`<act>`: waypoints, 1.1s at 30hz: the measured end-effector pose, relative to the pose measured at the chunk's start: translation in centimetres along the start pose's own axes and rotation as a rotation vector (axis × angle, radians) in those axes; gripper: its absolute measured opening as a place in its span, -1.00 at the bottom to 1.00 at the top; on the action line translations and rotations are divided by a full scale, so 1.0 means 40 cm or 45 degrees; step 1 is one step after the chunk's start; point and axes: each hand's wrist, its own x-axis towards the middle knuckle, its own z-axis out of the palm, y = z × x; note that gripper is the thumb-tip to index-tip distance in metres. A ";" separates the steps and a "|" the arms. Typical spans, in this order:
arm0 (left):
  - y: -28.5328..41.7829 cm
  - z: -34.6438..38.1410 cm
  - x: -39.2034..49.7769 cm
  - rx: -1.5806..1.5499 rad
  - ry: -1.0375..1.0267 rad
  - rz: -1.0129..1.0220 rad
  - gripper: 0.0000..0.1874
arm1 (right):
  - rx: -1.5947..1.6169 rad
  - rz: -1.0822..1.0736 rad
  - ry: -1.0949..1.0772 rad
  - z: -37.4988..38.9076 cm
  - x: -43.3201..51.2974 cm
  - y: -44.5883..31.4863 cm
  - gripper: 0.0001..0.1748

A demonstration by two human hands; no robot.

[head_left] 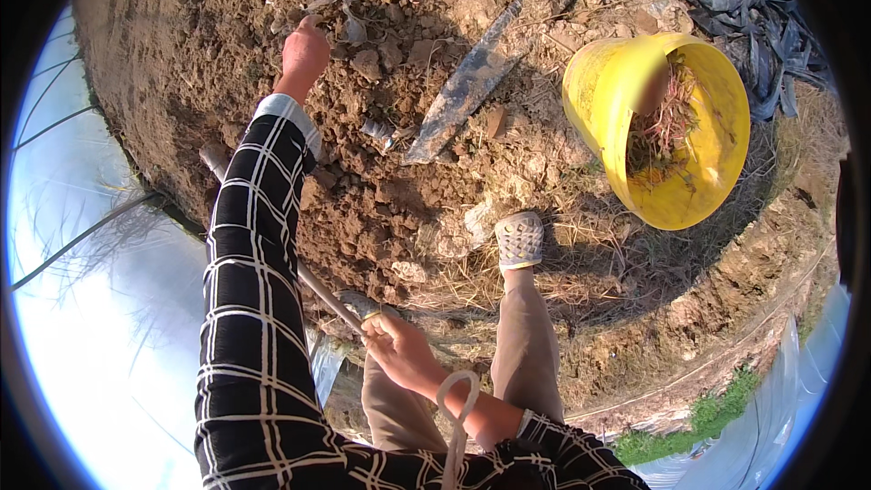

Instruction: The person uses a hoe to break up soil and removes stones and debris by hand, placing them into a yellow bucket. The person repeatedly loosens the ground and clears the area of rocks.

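Note:
My left hand reaches out over loose brown soil, its fingers curled together. Close to the fingertips lie scraps of pale plastic film; whether the fingers pinch anything is too small to tell. Lower down, my right hand grips a long thin pole, probably a tool handle. The pole slants up and left beneath my left forearm, and a thicker grey end shows on the far side. Whatever head it may carry is hidden.
A yellow plastic bucket leans tilted at right, holding pulled reddish plant stems. Black plastic sheeting is heaped behind it. A dirty strip of dark film lies on the soil. Translucent greenhouse film rises at left. My shoe stands on straw.

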 end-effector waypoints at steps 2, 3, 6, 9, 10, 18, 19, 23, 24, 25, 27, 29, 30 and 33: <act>0.028 0.006 -0.009 -0.066 -0.022 0.013 -0.58 | -0.012 0.001 -0.014 -0.001 0.004 0.006 -0.83; 0.041 0.009 -0.017 -0.084 -0.014 0.018 -0.58 | -0.022 0.000 -0.028 -0.003 0.005 0.005 -0.83; 0.148 0.029 -0.032 -0.069 -0.306 0.004 -0.49 | -0.055 -0.062 -0.030 0.022 -0.006 0.003 -0.82; 0.375 0.061 -0.147 -0.280 -0.711 0.478 -0.58 | -0.020 0.008 0.001 0.004 0.014 0.018 -0.78; 0.381 0.078 -0.181 -0.202 -0.714 0.494 -0.58 | -0.029 0.018 -0.013 0.015 0.017 0.017 -0.80; 0.297 0.049 -0.172 -0.778 -0.362 -0.098 -0.69 | -0.155 -0.012 -0.007 -0.009 0.014 0.008 -0.83; 0.272 0.054 -0.147 -0.666 -0.217 -0.033 -0.61 | -0.086 0.009 -0.007 -0.005 0.012 0.010 -0.83; 0.175 0.121 -0.031 -0.312 -0.224 -0.037 -0.56 | 0.063 0.046 -0.064 0.035 -0.006 0.019 -0.81; 0.167 0.137 -0.021 -0.193 -0.304 0.012 -0.54 | 0.065 0.046 -0.074 0.037 -0.009 0.023 -0.80; 0.210 0.139 -0.034 -0.159 -0.349 0.023 -0.54 | 0.061 0.064 -0.056 0.022 -0.005 0.020 -0.80; 0.288 0.142 -0.082 -0.061 -0.426 0.026 -0.54 | 0.065 0.090 -0.053 0.002 -0.005 0.010 -0.79; 0.302 0.132 -0.165 -0.488 -0.538 0.220 -0.59 | 0.022 -0.066 -0.006 0.004 -0.001 0.017 -0.81; 0.328 0.137 -0.230 -0.681 -0.698 0.190 -0.63 | 0.010 -0.052 0.024 0.004 0.005 0.026 -0.81; 0.326 0.082 -0.374 -1.152 -0.968 0.025 -0.71 | -0.007 -0.056 0.049 0.004 0.008 0.037 -0.81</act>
